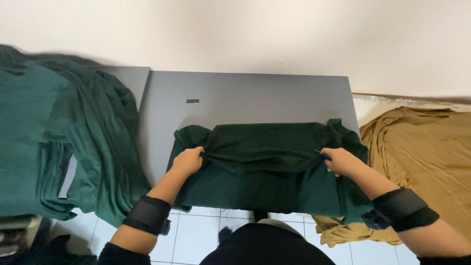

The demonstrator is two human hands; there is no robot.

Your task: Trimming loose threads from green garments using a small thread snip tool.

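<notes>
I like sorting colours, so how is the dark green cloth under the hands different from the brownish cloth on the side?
The dark green cloth is deep green; the mustard-brown cloth is yellowish brown. The green one lies on the grey table, gripped by the left hand and right hand; nobody touches the brown one, lying beside the table. The green one looks folded, the brown one loosely spread. Both are soft, plain fabric.

The dark green cloth garment (pixel 267 164) is soft, matt knit, creased where it is gripped. The grey rectangular surface (pixel 245 95) beneath looks smooth with a dull sheen. The teal-green cloth pile (pixel 54 132) and the mustard-brown cloth heap (pixel 422 142) are matt and draped. The white floor tiles (pixel 191 235) are glossy.
</notes>
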